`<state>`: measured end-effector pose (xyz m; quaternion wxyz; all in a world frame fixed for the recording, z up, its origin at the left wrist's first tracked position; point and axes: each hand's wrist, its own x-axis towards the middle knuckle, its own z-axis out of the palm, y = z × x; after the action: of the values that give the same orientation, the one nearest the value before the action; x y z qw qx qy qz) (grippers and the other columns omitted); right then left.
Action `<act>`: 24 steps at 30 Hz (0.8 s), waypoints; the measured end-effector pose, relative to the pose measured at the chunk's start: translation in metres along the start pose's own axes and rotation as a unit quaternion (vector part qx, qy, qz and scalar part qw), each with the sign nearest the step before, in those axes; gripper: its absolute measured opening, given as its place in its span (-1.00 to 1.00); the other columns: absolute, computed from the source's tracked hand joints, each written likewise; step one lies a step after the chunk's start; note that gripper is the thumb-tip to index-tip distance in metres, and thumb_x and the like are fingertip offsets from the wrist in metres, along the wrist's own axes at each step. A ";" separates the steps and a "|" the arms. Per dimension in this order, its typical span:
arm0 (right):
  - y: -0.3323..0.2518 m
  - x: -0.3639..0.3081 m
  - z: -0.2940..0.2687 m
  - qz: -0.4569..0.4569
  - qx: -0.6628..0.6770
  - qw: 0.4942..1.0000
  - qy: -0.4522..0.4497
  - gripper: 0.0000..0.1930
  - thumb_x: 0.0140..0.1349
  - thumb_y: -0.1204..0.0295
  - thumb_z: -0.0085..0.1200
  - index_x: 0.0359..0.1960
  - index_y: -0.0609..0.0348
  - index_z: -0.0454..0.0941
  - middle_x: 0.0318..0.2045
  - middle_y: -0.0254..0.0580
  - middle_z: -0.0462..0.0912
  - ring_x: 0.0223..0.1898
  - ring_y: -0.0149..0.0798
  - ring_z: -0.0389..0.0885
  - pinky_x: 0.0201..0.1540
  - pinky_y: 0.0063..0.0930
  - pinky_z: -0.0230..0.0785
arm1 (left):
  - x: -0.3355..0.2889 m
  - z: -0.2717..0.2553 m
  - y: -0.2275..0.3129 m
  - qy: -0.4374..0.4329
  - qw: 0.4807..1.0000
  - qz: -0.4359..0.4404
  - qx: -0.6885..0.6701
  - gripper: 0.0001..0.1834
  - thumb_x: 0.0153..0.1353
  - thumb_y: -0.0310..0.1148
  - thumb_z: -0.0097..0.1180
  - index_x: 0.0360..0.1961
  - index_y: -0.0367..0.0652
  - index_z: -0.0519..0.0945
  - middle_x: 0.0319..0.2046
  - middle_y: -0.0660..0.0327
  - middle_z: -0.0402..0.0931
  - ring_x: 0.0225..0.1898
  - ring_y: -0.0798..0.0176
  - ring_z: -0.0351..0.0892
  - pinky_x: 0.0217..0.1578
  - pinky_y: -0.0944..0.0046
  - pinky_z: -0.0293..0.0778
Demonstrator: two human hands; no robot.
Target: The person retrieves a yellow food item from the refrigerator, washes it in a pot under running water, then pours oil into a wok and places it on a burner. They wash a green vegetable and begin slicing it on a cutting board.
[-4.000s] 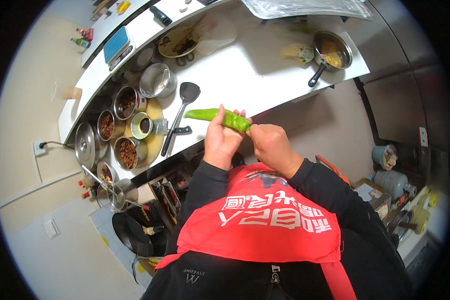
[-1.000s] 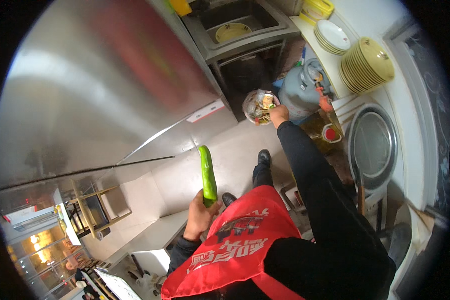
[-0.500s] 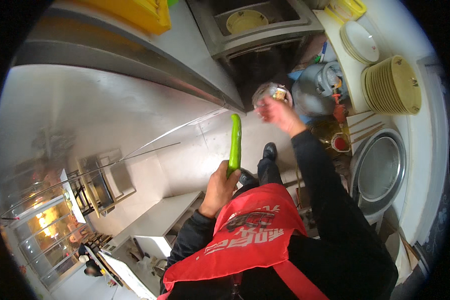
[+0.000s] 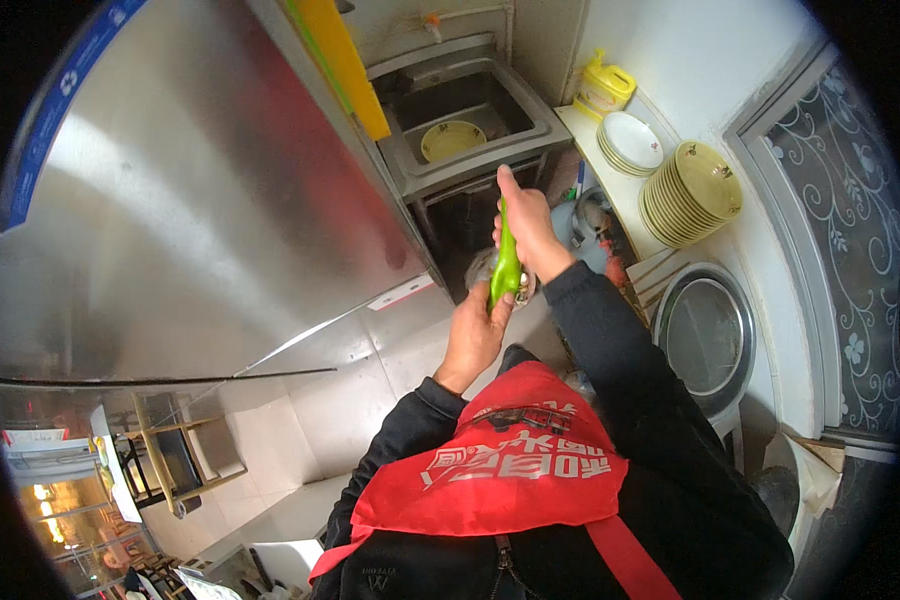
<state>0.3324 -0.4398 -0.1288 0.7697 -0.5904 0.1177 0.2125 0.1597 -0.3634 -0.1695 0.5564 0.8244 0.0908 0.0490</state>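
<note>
A long green pepper (image 4: 507, 262) is held between my two hands, in front of my red apron. My left hand (image 4: 473, 336) pinches its near end between thumb and fingers. Around its far end my right hand (image 4: 533, 228) is closed, with the thumb pointing up along it. Beneath the pepper, partly hidden by it and my hands, stands a bin with a clear plastic liner (image 4: 481, 267).
A metal sink (image 4: 547, 130) with a yellow plate (image 4: 452, 141) lies ahead. On the right are yellow plates (image 4: 692, 190), white plates (image 4: 632, 142), a yellow jug (image 4: 607, 85) and a large round metal pan (image 4: 705, 340). A steel cabinet (image 4: 220, 200) fills the left.
My right hand has come from above the bin onto the pepper's far end. My left hand and the pepper have moved forward and right; the view has shifted, showing more of the sink.
</note>
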 end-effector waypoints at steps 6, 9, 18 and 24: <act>-0.011 0.084 0.004 -0.070 0.033 0.995 -0.062 -0.70 0.37 0.18 0.18 -0.37 0.12 0.43 -0.55 -0.24 0.49 -0.65 -0.30 0.43 -0.58 -0.34 0.40 | 0.094 -0.009 0.022 0.087 0.964 0.141 0.208 -0.76 0.34 -0.36 0.19 -0.18 -0.32 0.45 -0.40 -0.26 0.56 -0.36 -0.39 0.58 -0.37 -0.21 0.46; 0.000 0.123 0.003 -0.072 0.047 0.991 -0.102 -0.87 0.24 0.51 0.26 -0.28 0.22 0.54 -0.50 -0.28 0.54 -0.59 -0.32 0.50 -0.53 -0.37 0.37 | 0.166 0.008 0.018 0.061 0.962 0.103 0.244 -0.70 0.31 -0.31 0.20 -0.11 -0.29 0.44 -0.36 -0.24 0.58 -0.33 -0.37 0.60 -0.35 -0.22 0.49; -0.104 0.358 -0.039 -0.010 0.012 0.992 -0.126 -0.62 0.48 0.17 0.08 0.09 0.21 0.41 -0.27 -0.20 0.55 -0.33 -0.31 0.47 -0.31 -0.23 0.35 | 0.429 0.008 0.019 0.132 0.947 0.035 0.289 -0.45 0.38 -0.17 0.17 0.24 -0.35 0.48 0.00 -0.24 0.59 0.01 -0.26 0.62 0.02 -0.09 0.52; -0.112 0.451 -0.016 0.058 0.020 0.980 -0.189 -0.77 0.43 0.33 0.16 -0.01 0.17 0.50 -0.27 -0.23 0.61 -0.29 -0.26 0.58 -0.19 -0.29 0.46 | 0.592 -0.047 0.033 0.151 0.887 0.064 0.431 -0.48 0.42 -0.26 0.07 0.28 -0.37 0.36 0.17 -0.24 0.45 0.09 -0.30 0.55 0.05 -0.12 0.53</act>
<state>0.7830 -0.3939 -0.2321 0.7758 -0.5167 0.0088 0.3620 0.7340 -0.2114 -0.1334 0.1217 0.9697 0.1334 0.1645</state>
